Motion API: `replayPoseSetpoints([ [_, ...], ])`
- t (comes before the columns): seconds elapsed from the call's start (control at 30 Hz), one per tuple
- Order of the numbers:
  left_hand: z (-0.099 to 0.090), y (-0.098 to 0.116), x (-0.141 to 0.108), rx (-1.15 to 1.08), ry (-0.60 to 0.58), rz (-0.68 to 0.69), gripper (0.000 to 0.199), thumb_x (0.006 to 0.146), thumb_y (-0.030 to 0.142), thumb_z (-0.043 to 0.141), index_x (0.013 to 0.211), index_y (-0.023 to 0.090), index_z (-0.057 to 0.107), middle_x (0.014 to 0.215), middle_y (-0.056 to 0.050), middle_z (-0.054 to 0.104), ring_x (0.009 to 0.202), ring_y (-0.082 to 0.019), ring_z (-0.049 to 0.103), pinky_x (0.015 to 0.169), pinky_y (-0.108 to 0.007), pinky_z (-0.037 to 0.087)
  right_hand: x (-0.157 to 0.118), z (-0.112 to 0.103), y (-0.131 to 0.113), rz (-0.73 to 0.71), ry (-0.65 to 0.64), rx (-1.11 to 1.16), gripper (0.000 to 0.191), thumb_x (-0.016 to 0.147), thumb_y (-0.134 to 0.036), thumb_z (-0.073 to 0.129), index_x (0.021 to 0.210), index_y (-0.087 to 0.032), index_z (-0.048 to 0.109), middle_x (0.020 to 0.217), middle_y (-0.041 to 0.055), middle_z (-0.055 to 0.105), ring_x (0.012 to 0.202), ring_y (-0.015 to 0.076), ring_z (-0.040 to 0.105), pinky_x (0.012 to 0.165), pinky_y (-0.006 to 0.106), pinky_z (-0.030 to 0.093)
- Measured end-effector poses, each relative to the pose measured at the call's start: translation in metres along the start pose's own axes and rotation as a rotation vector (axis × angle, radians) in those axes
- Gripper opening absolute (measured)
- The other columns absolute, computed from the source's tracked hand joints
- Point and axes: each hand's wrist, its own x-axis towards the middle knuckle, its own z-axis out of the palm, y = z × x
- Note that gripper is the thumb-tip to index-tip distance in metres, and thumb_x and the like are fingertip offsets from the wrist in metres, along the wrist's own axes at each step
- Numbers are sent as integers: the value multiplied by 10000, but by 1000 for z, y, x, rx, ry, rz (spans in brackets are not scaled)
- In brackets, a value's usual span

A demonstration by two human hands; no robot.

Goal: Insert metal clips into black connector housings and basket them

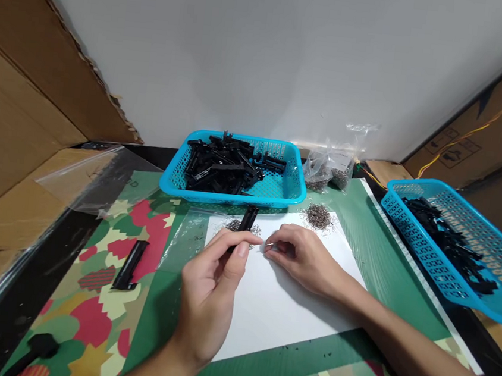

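My left hand (211, 285) grips a slim black plastic part (248, 216) between thumb and fingers, its far end pointing up toward the blue basket. Close to its index fingertip, my right hand (300, 254) pinches a tiny thin metal pin (269, 244) between thumb and index finger. Both hands are over a white sheet of paper (273, 322). Behind the held part lies a small heap of tiny dark metal pieces (233, 225). A bigger pile of similar brownish metal pieces (318, 215) sits at the sheet's upper right corner.
A blue basket (232, 199) full of black plastic parts stands behind the sheet. Another blue basket (433, 249) with black pieces is at right. Clear bags (329, 166) of metal pieces lean at the wall. One black part (130, 265) lies left, near a black tool-like object (42, 345).
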Motion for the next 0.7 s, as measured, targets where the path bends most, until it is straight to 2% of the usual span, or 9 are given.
replayPoseSetpoints([
  [0.1, -2, -1, 0, 36, -27, 11, 207, 1050, 404, 637, 1110, 284, 795, 887, 19, 530, 666, -95, 468, 564, -242, 350, 0, -1, -2, -59, -55, -71, 118, 965, -64, 683, 980, -176, 719, 906, 26, 659, 848, 182, 570, 758, 301, 407],
  [0.2, -4, -2, 2, 66, -38, 11, 206, 1041, 413, 649, 1134, 299, 794, 900, 15, 542, 749, -120, 535, 597, -234, 389, -1, -2, -2, -101, -65, -79, 112, 989, -58, 618, 990, -161, 664, 944, 46, 635, 860, 189, 546, 760, 308, 409],
  [0.27, -5, -3, 5, 109, -56, -2, 229, 1042, 437, 641, 1158, 297, 780, 905, 12, 563, 778, -136, 554, 607, -236, 402, -1, -3, -2, -71, -26, 27, 82, 1012, -95, 598, 986, -165, 631, 931, 37, 619, 838, 179, 538, 743, 300, 410],
  [0.37, -4, -5, 9, 181, -94, -37, 276, 1054, 478, 606, 1187, 282, 748, 947, 6, 609, 831, -154, 579, 650, -241, 425, -1, -6, -6, -15, 73, 305, 51, 1041, -177, 594, 995, -183, 614, 933, 19, 623, 830, 163, 552, 735, 285, 423],
  [0.43, -4, -7, 11, 209, -132, -42, 281, 1059, 488, 592, 1168, 271, 734, 969, 7, 628, 853, -157, 587, 678, -241, 437, -2, -8, -11, -32, 143, 437, 47, 1043, -212, 608, 1003, -192, 625, 942, 11, 629, 837, 156, 552, 741, 280, 427],
  [0.53, -3, -9, 11, 217, -203, -6, 253, 1067, 471, 584, 1138, 269, 720, 957, 15, 625, 856, -155, 586, 698, -233, 450, -4, -7, -17, -79, 204, 508, 35, 1029, -227, 638, 1012, -199, 649, 951, 8, 623, 853, 155, 550, 745, 278, 432],
  [0.7, -1, -10, 8, 239, -261, 61, 209, 1078, 422, 577, 1140, 273, 708, 1018, 7, 637, 918, -158, 608, 768, -227, 474, -5, -3, -20, -90, 182, 524, 15, 1015, -195, 651, 1020, -196, 665, 946, 6, 611, 861, 153, 547, 779, 284, 434],
])
